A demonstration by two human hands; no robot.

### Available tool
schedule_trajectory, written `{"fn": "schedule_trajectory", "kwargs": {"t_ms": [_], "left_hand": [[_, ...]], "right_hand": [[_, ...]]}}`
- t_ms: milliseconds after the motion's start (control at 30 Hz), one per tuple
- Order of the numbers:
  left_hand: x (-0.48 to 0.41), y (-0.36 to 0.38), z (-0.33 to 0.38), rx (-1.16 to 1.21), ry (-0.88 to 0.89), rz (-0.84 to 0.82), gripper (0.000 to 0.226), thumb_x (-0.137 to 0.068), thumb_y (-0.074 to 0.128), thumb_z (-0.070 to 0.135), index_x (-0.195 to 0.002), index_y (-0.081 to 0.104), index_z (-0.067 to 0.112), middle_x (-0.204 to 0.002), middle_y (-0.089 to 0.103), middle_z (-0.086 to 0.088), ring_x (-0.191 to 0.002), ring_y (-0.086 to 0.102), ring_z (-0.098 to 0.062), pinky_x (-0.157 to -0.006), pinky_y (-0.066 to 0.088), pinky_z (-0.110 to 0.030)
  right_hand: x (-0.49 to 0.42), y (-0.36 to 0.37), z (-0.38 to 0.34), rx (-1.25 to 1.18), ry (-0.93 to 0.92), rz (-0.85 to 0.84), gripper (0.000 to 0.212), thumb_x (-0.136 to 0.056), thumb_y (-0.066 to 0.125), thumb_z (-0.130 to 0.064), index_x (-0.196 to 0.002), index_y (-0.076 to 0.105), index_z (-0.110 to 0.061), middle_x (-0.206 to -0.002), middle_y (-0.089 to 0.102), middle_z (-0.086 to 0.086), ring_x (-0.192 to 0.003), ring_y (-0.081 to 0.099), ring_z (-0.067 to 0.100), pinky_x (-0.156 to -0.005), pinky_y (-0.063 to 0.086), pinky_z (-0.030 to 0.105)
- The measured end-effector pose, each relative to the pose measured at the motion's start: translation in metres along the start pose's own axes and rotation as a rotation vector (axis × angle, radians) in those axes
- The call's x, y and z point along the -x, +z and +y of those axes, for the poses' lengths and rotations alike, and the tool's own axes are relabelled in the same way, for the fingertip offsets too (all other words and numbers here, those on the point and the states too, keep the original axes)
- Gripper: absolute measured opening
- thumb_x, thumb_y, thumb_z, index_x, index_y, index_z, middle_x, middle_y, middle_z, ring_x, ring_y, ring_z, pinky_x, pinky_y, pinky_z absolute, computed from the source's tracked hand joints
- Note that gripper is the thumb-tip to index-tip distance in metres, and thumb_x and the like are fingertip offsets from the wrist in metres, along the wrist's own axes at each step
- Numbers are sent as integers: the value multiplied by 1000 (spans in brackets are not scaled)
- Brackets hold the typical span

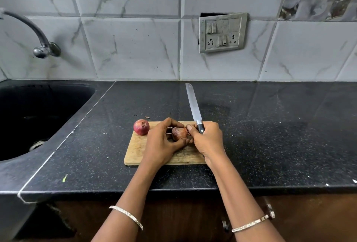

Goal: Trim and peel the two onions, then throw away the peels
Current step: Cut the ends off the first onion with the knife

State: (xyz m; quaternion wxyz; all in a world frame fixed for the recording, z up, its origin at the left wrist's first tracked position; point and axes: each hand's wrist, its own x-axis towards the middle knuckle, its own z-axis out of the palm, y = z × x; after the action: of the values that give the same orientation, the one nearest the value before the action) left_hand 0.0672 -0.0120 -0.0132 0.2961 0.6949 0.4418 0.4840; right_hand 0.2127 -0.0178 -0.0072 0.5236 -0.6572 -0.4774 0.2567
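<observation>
Two forearms reach in from the bottom edge, a thin metal bangle (126,216) on the left wrist and a second bangle (250,224) on the right. Past them lies the front edge of a black speckled countertop (270,135), and on it a wooden cutting board (135,151), the landmark for all that follows.

Over the middle of the board the left hand (164,141) curls its fingers and thumb round a small brown onion (178,133), held just above the wood. Beside it, over the board's right end, the right hand (209,141) grips the dark handle of a knife (194,106), with its thumb touching the onion's right end. The blade points up and away, beyond the board's far edge.

On the board's far left corner sits a red onion (141,127), skin still on, apart from both hands. Just behind that corner a few peel scraps (147,117) lie on the counter.

Left of the board is a dark sink (38,110), with a curved tap (36,35) on the tiled wall above it. Behind the board, up on the wall, hangs a switch plate (223,32), tilted out of its opening.
</observation>
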Motion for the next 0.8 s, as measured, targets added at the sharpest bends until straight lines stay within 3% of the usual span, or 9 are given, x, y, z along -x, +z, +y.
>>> {"fn": "schedule_trajectory", "kwargs": {"t_ms": [133, 267, 367, 500, 567, 667, 800], "left_hand": [[-2, 1, -3, 16, -12, 0, 38, -66, 94, 16, -95, 70, 19, -88, 76, 3, -83, 74, -12, -78, 63, -37], [-4, 0, -5, 52, -27, -20, 37, -68, 92, 17, -98, 71, 18, -92, 77, 3, -85, 75, -13, -80, 63, -40], [-5, -2, -8, 123, -73, -57, 37, -71, 90, 13, -102, 70, 18, -96, 78, -3, -89, 76, -18, -83, 63, -45], [-5, -4, -9, 178, -91, -81, 35, -76, 86, 8, -105, 69, 16, -98, 77, -6, -94, 76, -20, -89, 61, -45], [-3, -5, -9, 190, -89, -96, 34, -78, 84, 6, -107, 69, 16, -99, 77, -6, -95, 75, -21, -90, 60, -45], [-1, -7, -7, 215, -92, -103, 33, -80, 82, 4, -108, 69, 17, -101, 77, -4, -97, 74, -18, -92, 60, -42], [0, -9, -7, 245, -95, -86, 35, -81, 81, 3, -109, 65, 16, -104, 76, -5, -99, 74, -17, -92, 59, -40]], "right_hand": [[0, 2, 3, -37, 10, 30, 17, -86, 77, -24, -72, 71, -15, -72, 72, 3, -71, 71, 24, -70, 59, 43], [0, 4, 4, -142, 36, 33, 13, -86, 77, -22, -76, 73, -14, -73, 73, 8, -64, 69, 22, -67, 61, 43], [2, 1, 0, -248, 85, -11, 8, -89, 74, -16, -84, 76, -11, -72, 73, 9, -58, 64, 13, -59, 57, 34], [5, -5, -7, -317, 124, -93, 10, -94, 69, -12, -85, 73, -9, -63, 64, 3, -48, 56, 6, -41, 38, 15], [5, -7, -8, -348, 143, -84, 12, -95, 68, -15, -84, 70, -11, -61, 63, 2, -43, 53, 4, -38, 35, 15], [3, -13, -5, -410, 172, -23, 12, -96, 68, -16, -87, 69, -8, -70, 66, 6, -49, 55, 10, -39, 36, 18], [7, -22, 0, -404, 107, -127, 6, -94, 67, -5, -96, 72, -4, -76, 66, 11, -58, 60, 12, -40, 36, 20]]}}
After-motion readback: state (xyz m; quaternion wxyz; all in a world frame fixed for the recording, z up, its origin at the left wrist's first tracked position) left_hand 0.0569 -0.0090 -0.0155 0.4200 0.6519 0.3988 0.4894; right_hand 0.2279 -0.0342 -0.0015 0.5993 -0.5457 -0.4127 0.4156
